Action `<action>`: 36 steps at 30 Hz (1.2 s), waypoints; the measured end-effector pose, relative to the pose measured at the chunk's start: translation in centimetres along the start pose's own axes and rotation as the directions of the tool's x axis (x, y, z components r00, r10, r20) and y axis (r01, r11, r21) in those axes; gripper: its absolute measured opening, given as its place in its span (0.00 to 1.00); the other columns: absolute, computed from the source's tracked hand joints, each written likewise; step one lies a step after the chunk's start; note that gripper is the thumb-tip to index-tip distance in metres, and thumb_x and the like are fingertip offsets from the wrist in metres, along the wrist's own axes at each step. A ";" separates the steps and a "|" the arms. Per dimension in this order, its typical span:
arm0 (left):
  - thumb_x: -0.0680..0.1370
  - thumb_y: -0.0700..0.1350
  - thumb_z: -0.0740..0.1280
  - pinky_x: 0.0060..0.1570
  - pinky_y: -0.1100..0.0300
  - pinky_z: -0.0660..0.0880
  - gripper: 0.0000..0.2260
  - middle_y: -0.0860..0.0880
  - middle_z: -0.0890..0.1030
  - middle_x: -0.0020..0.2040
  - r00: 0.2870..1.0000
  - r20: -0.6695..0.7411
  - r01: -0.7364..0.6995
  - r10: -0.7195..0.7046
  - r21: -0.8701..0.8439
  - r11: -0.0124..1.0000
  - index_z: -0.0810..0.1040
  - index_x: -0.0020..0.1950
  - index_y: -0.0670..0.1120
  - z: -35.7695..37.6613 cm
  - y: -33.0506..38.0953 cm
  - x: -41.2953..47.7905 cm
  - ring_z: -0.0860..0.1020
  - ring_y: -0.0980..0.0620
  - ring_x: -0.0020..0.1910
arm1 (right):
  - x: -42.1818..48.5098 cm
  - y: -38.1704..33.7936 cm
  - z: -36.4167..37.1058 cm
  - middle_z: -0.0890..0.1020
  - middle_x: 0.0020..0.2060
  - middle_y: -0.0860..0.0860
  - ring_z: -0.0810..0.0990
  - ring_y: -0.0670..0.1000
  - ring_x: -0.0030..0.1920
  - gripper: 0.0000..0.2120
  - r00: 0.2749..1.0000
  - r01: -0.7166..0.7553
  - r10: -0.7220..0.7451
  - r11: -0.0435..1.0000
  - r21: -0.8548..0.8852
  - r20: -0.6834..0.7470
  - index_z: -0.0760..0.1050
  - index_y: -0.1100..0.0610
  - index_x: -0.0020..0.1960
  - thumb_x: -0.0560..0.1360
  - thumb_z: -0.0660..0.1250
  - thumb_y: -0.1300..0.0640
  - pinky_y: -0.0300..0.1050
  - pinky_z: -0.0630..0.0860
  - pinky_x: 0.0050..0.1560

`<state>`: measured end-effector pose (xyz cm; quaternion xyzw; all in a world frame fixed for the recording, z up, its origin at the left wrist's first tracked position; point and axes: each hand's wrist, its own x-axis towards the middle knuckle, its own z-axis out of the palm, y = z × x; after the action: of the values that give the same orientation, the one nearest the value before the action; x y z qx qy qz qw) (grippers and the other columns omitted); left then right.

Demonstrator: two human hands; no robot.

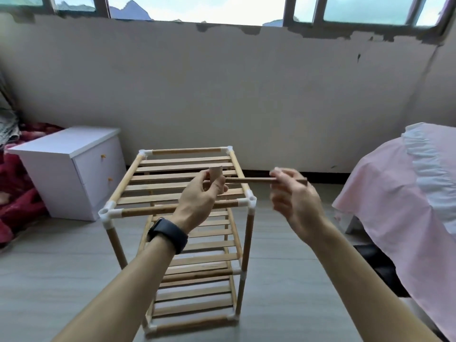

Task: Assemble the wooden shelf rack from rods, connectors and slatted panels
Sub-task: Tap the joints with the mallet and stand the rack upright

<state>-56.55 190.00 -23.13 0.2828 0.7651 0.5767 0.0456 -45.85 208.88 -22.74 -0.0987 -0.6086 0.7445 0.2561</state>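
Grey plank floor (61,280). Shelf rack (248,243) stands upright on it, centre, on its four posts. White cabinet (74,174) back left, red blanket (17,193) heaped beside it. Pink-covered bed (394,206) right, with a dark item (377,265) at its foot.

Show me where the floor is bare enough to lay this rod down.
Widest bare floor lies front-left, bordered by the white cabinet, the red blanket and the rack. A narrower strip runs between the rack and the pink bed; a dark item crowds it near the bed.
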 end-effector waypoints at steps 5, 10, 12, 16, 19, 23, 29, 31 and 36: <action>0.82 0.56 0.63 0.59 0.41 0.75 0.13 0.55 0.83 0.51 0.991 0.076 -0.125 0.108 0.268 0.955 0.73 0.66 0.57 1.3 0.5 1.1 0.80 0.52 0.55 | -3.0 1.3 -5.6 0.76 0.31 0.49 0.69 0.46 0.26 0.12 0.982 -0.081 0.124 0.957 -0.278 0.140 0.86 0.56 0.50 0.76 0.71 0.49 0.36 0.65 0.25; 0.81 0.69 0.47 0.62 0.43 0.70 0.24 0.53 0.82 0.58 0.993 0.075 -0.120 0.094 0.674 0.729 0.71 0.69 0.61 4.3 -0.8 1.8 0.77 0.48 0.61 | -4.9 1.1 -6.6 0.77 0.26 0.44 0.73 0.48 0.28 0.16 0.982 0.190 -0.086 0.454 -0.870 0.170 0.78 0.46 0.43 0.85 0.56 0.46 0.38 0.63 0.28; 0.79 0.71 0.38 0.68 0.43 0.65 0.33 0.49 0.77 0.68 1.000 0.022 -0.018 0.002 0.766 0.643 0.67 0.75 0.60 5.2 -2.2 1.3 0.72 0.46 0.69 | -5.4 0.7 -6.8 0.75 0.25 0.46 0.73 0.48 0.27 0.15 0.959 0.256 -0.203 0.322 -0.912 0.198 0.72 0.48 0.42 0.85 0.55 0.46 0.44 0.65 0.29; 0.83 0.58 0.40 0.72 0.46 0.58 0.27 0.50 0.75 0.71 0.989 -0.036 -0.040 0.145 0.870 0.491 0.72 0.71 0.54 6.0 -4.1 0.3 0.69 0.47 0.71 | -5.6 0.3 -7.1 0.73 0.27 0.46 0.73 0.56 0.30 0.14 0.943 0.287 -0.185 0.026 -0.957 0.278 0.66 0.49 0.46 0.84 0.50 0.44 0.52 0.67 0.31; 0.82 0.56 0.41 0.68 0.48 0.62 0.26 0.49 0.78 0.68 0.984 -0.053 -0.043 0.172 0.860 0.509 0.76 0.65 0.53 6.2 -4.0 0.6 0.73 0.47 0.68 | -5.6 -0.1 -7.5 0.73 0.29 0.46 0.72 0.58 0.31 0.14 0.951 0.274 -0.137 -0.031 -0.961 0.276 0.64 0.49 0.47 0.84 0.48 0.42 0.51 0.64 0.31; 0.83 0.55 0.44 0.58 0.50 0.67 0.24 0.49 0.82 0.58 0.970 -0.076 -0.043 0.230 0.880 0.473 0.79 0.58 0.49 6.1 -4.1 0.2 0.77 0.46 0.58 | -4.5 -2.3 -7.2 0.77 0.33 0.47 0.75 0.57 0.37 0.14 0.975 0.221 -0.037 0.042 -0.974 0.220 0.67 0.48 0.46 0.84 0.51 0.42 0.54 0.71 0.38; 0.84 0.54 0.48 0.55 0.50 0.69 0.22 0.49 0.83 0.54 0.972 -0.064 -0.043 0.227 0.898 0.438 0.80 0.56 0.48 6.1 -4.1 0.1 0.78 0.46 0.53 | -4.1 -3.8 -7.2 0.77 0.28 0.44 0.75 0.47 0.29 0.15 0.904 0.329 -0.385 0.351 -0.877 0.185 0.70 0.50 0.46 0.85 0.53 0.44 0.42 0.68 0.30; 0.84 0.54 0.47 0.54 0.50 0.68 0.22 0.49 0.83 0.54 0.970 -0.060 -0.049 0.234 0.899 0.436 0.79 0.56 0.48 6.0 -4.1 0.1 0.78 0.46 0.54 | -4.5 -3.0 -6.9 0.77 0.29 0.47 0.75 0.49 0.30 0.16 0.965 0.255 -0.103 0.183 -0.949 0.239 0.69 0.50 0.45 0.84 0.53 0.43 0.50 0.72 0.35; 0.84 0.53 0.50 0.54 0.50 0.69 0.20 0.47 0.83 0.53 0.965 -0.059 -0.056 0.256 0.906 0.420 0.80 0.55 0.47 5.9 -4.2 0.1 0.78 0.45 0.53 | -4.8 -2.8 -7.1 0.77 0.27 0.47 0.74 0.49 0.28 0.16 0.923 0.306 -0.329 0.311 -0.900 0.200 0.68 0.48 0.44 0.84 0.53 0.41 0.50 0.69 0.30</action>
<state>-55.84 194.38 -28.88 0.2780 0.9245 0.1079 -0.2374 -37.81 212.92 -22.57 -0.1100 -0.9214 0.2147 0.3048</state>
